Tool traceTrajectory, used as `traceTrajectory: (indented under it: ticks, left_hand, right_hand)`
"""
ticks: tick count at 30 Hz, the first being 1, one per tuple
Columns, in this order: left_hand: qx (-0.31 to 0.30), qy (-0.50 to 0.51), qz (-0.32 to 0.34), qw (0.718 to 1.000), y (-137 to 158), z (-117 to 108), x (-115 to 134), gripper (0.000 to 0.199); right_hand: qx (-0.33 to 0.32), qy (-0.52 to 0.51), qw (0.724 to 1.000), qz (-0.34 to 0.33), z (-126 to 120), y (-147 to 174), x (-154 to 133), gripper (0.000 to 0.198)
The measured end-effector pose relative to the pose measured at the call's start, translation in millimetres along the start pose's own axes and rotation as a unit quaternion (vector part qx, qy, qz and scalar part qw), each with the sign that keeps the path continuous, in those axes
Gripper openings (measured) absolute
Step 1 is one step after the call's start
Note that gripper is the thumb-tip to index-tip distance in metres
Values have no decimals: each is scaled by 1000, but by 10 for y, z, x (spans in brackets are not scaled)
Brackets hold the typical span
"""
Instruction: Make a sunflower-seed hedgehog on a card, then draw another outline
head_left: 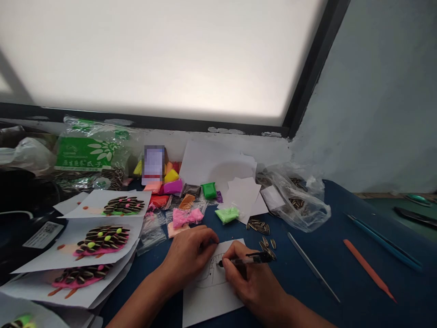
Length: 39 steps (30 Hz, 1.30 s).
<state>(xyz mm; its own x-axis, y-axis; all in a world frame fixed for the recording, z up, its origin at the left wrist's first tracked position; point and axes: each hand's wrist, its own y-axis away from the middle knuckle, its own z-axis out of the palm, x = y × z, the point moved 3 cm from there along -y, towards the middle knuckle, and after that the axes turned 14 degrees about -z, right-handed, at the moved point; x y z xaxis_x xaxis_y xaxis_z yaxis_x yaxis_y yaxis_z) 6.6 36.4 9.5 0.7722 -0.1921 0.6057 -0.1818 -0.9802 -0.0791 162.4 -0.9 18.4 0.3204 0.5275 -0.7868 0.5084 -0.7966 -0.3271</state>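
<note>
A black pen (252, 258) is in my right hand (251, 275), its tip touching a white sheet of paper (218, 300). Thin outline marks show on this sheet between my hands. My left hand (191, 250) rests on the sheet's upper left edge with fingers loosely bent, holding nothing I can see. Just beyond my right hand lie several striped sunflower seeds (258, 226). A light green clay packet (227, 214) and a pink clay lump (187, 217) lie past my fingers.
Finished sheets with seed-and-clay hedgehogs (102, 239) overlap at left. Behind are a green seed bag (90, 150), colored clay packets (172, 186) and white paper pieces (244, 193). At right lie a plastic bag of seeds (297, 200), a metal tool (313, 266), an orange tool (368, 269) and blue tweezers (385, 243).
</note>
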Motion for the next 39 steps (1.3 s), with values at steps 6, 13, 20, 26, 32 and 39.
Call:
traceTrajectory:
  ticks: [6, 13, 20, 26, 32, 39]
  left_hand:
    - [2, 0, 2, 1000, -4, 8, -11, 17]
    - [2, 8, 2, 1000, -2, 5, -9, 16]
    - [0, 9, 0, 1000, -5, -1, -5, 16]
    - [0, 9, -5, 1000, 0, 5, -17, 14]
    - [-2, 12, 1, 1000, -5, 7, -17, 14]
    - [-4, 8, -6, 1000, -16, 15, -20, 14]
  right_hand:
    - [0, -11, 1000, -1, 16, 13, 20, 13]
    - [3, 26, 999, -22, 1, 0, -16, 14]
    - [0, 29, 999, -38, -6, 2, -33, 15]
    - [-3, 1, 1000, -24, -1, 13, -21, 15]
    - [57, 27, 998, -8, -71, 31, 31, 18]
    - [21, 33, 999, -3, -49, 20, 59, 17]
